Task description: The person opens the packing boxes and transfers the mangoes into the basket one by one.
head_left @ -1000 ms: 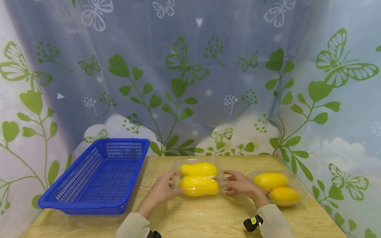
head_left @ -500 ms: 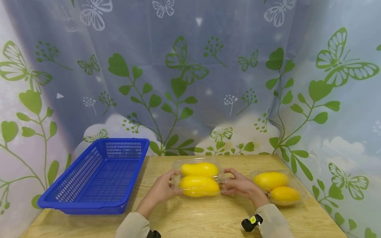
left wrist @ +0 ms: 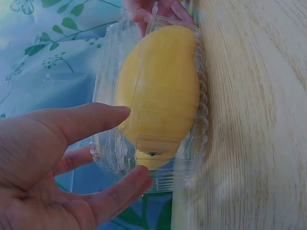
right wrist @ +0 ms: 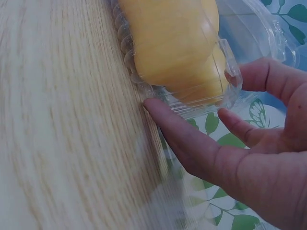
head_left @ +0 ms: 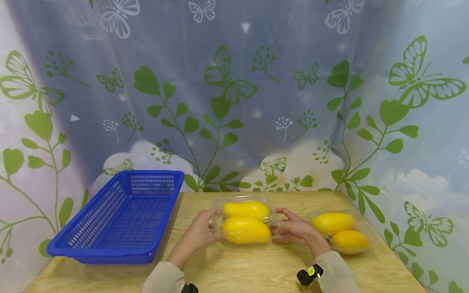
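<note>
At the table's middle stands a clear plastic clamshell box (head_left: 243,198) with two yellow oblong fruits inside, a rear fruit (head_left: 245,209) and a front fruit (head_left: 246,230). My left hand (head_left: 199,232) holds its left end; in the left wrist view the thumb (left wrist: 103,117) lies against the clear wall, other fingers round the end. At the opposite end, my right hand (head_left: 294,228) grips the box's edge, with a fingertip (right wrist: 156,108) low at the corner in the right wrist view. Whether the lid is fully fastened I cannot tell.
A blue plastic basket (head_left: 155,240) with slotted walls stands on the left of the wooden table (head_left: 242,268). To the right lies another clear box holding two yellow fruits (head_left: 334,223), close to my right forearm. A patterned curtain (head_left: 234,122) hangs behind the table.
My right hand has shifted slightly left along the box's end. The front fruit and box have edged a little toward me. My left hand stays nearly still.
</note>
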{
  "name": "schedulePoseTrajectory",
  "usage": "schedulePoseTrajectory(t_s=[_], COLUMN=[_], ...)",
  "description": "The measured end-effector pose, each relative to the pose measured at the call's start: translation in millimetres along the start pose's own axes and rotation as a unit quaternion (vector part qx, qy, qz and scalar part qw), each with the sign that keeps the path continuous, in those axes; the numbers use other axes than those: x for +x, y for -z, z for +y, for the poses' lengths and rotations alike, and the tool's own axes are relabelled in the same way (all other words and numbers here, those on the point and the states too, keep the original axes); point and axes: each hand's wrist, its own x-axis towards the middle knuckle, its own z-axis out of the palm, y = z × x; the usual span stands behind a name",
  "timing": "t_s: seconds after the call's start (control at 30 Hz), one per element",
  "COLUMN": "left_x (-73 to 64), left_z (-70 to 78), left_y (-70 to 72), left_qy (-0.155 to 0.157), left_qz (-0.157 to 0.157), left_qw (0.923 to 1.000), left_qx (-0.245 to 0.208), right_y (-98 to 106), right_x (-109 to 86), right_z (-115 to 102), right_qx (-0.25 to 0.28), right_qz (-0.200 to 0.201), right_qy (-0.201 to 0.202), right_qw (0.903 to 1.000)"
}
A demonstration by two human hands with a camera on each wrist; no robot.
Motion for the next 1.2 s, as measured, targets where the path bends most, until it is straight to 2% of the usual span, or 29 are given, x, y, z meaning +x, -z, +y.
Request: schedulePoseTrajectory(t_s=[0.3, 0.6, 0.8, 1.2], left_x=[-1.8, -1.9, -2.9, -3.3], left_z=[3.6, 3.7, 5.1, 4.4], left_y=[1.6, 3.2, 3.2, 3.7], left_qy=[-0.009, 0.0, 0.003, -0.003], left_qz=[0.009, 0.004, -0.002, -0.004], left_qw=[0.9998, 0.9998, 0.9996, 0.9996], left_qx=[0.016, 0.022, 0.027, 0.029], right_y=[-0.7, -5.2, -9.2, -17.8], right_x=[-1.3, 0.6, 0.7, -1.1], right_z=[-3.0, -7.0, -9.2, -15.7], right_qx=[-0.005, -0.025, -0.041, -0.134], right_qz=[0.018, 0.005, 0.02, 0.041], right_qy=[-0.014, -0.023, -0.035, -0.035], right_qw=[0.9997, 0.9994, 0.9983, 0.9895])
